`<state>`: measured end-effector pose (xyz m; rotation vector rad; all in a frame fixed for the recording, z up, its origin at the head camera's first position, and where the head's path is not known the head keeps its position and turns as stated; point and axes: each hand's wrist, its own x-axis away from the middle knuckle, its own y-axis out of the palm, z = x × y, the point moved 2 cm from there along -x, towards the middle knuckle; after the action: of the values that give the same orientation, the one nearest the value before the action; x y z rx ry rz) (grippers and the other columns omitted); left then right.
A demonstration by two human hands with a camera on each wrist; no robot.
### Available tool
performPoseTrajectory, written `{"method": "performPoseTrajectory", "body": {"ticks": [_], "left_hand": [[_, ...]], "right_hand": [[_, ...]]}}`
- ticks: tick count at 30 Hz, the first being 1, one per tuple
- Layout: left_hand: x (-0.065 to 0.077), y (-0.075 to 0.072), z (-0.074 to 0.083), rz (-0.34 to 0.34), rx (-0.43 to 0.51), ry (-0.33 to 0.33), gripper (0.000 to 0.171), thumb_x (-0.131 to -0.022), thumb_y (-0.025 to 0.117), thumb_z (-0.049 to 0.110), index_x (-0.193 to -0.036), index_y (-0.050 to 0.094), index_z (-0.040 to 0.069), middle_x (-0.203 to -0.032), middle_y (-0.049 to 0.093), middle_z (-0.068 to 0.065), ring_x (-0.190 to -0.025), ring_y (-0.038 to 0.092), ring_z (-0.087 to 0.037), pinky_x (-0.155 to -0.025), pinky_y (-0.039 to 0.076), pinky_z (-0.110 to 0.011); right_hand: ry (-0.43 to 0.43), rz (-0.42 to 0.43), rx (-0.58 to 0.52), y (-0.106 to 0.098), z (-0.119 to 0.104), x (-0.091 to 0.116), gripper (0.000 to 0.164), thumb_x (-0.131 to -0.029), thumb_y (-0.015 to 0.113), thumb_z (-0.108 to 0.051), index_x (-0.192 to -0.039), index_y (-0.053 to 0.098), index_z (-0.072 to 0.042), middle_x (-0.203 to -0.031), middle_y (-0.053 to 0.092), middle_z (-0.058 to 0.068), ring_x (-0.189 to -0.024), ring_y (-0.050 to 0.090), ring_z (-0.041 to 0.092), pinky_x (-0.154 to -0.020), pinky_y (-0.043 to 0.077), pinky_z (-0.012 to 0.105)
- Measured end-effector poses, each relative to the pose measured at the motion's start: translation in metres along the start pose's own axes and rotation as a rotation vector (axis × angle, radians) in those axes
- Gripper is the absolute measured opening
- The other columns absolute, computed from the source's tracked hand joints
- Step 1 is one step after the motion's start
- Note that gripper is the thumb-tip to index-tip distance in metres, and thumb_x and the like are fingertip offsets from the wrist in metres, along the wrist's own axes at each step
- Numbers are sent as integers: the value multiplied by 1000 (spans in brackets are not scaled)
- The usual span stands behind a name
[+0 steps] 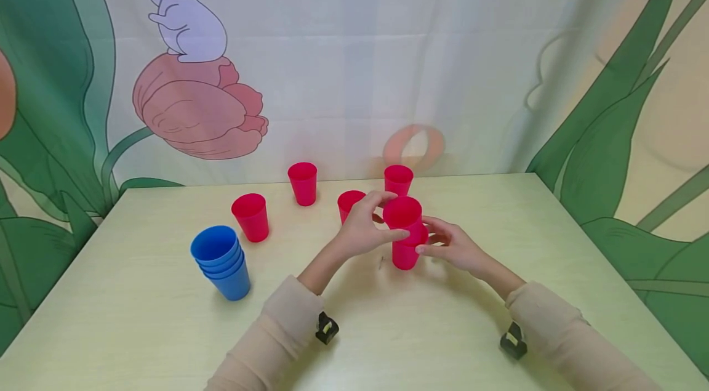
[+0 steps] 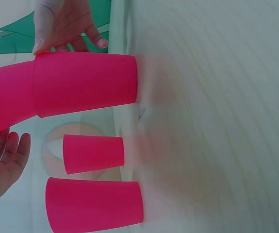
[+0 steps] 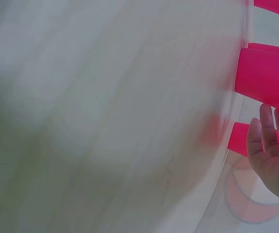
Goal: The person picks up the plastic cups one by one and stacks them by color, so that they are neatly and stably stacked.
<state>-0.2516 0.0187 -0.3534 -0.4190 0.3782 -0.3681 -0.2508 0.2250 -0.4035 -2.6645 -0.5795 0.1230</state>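
Observation:
My left hand (image 1: pixel 362 228) holds an upper red cup (image 1: pixel 402 213) between thumb and fingers. That cup's lower end sits inside the mouth of another red cup (image 1: pixel 405 255), which stands on the table; in the left wrist view the upper cup (image 2: pixel 8 94) leans at an angle to the lower cup (image 2: pixel 86 83). From the other side, my right hand (image 1: pixel 456 247) grips the lower cup near its rim, thumb in front and fingers behind. In the right wrist view, fingertips of the right hand (image 3: pixel 272 155) touch a red cup (image 3: pixel 268 77).
Several single red cups stand behind: one (image 1: pixel 350 203) partly covered by the left hand, one (image 1: pixel 398 178) at the back, one (image 1: pixel 303 183) farther left, and one (image 1: pixel 251 218) beside a stack of blue cups (image 1: pixel 229 274). A printed curtain (image 1: pixel 343 71) hangs behind the pale table (image 1: pixel 138 317).

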Motion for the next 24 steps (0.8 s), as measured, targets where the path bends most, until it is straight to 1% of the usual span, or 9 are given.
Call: {"method": "performPoseTrajectory", "body": {"ticks": [3, 5, 8, 10, 13, 17, 20, 24], "left_hand": [[-1, 4, -3, -12, 5, 0, 64, -72, 77, 24, -126, 48, 7, -116, 51, -2, -102, 50, -17, -81, 49, -39], [-1, 5, -5, -19, 10, 5, 64, -72, 77, 24, -126, 48, 7, -115, 52, -2, -102, 50, -18, -81, 48, -41], [-2, 7, -7, -31, 17, 11, 65, -72, 77, 23, -127, 48, 6, -115, 52, -3, -103, 50, -19, -81, 48, -43], [-2, 8, -7, -42, 16, 15, 65, -72, 77, 22, -127, 48, 7, -115, 52, -3, -103, 49, -18, -80, 48, -42], [-3, 10, -7, -59, 0, 22, 64, -72, 77, 21, -127, 48, 7, -115, 52, -4, -103, 49, -17, -80, 49, -40], [-3, 12, -9, -75, -41, 34, 61, -73, 77, 21, -126, 50, 7, -115, 53, -4, -102, 49, -16, -77, 50, -32], [-2, 13, -11, -86, -62, 37, 60, -73, 77, 20, -125, 51, 7, -114, 53, -4, -103, 49, -19, -75, 49, -27], [0, 13, -15, -90, -60, 26, 61, -73, 76, 20, -127, 50, 7, -115, 52, -5, -107, 48, -25, -76, 49, -28]], "right_hand": [[-6, -1, -6, 0, -4, 2, 58, -83, 67, -12, -135, 41, -5, -118, 53, 18, -96, 54, 32, -75, 50, 49], [-12, -3, -8, 1, -11, 4, 57, -83, 66, -10, -134, 41, -3, -118, 53, 19, -96, 54, 33, -74, 49, 51], [-16, -8, -8, 2, -20, 8, 55, -83, 65, -8, -132, 42, -1, -117, 53, 20, -95, 54, 34, -75, 48, 53], [-28, -11, -2, 3, -25, 9, 54, -83, 65, -9, -131, 42, 1, -116, 53, 21, -95, 54, 34, -75, 48, 53], [-29, -7, -4, 2, -17, 6, 52, -83, 65, -9, -130, 44, -1, -116, 53, 20, -96, 54, 34, -76, 48, 53], [-27, -4, -11, 1, -3, 1, 54, -82, 66, -10, -131, 45, -5, -119, 53, 17, -97, 53, 32, -76, 49, 50], [-31, -8, -9, 1, 0, 0, 55, -82, 67, -13, -132, 45, -7, -120, 53, 15, -97, 54, 32, -74, 49, 47], [-23, -6, -12, 2, -1, 1, 55, -83, 67, -11, -132, 44, -6, -120, 53, 16, -96, 54, 34, -74, 49, 49]]}}
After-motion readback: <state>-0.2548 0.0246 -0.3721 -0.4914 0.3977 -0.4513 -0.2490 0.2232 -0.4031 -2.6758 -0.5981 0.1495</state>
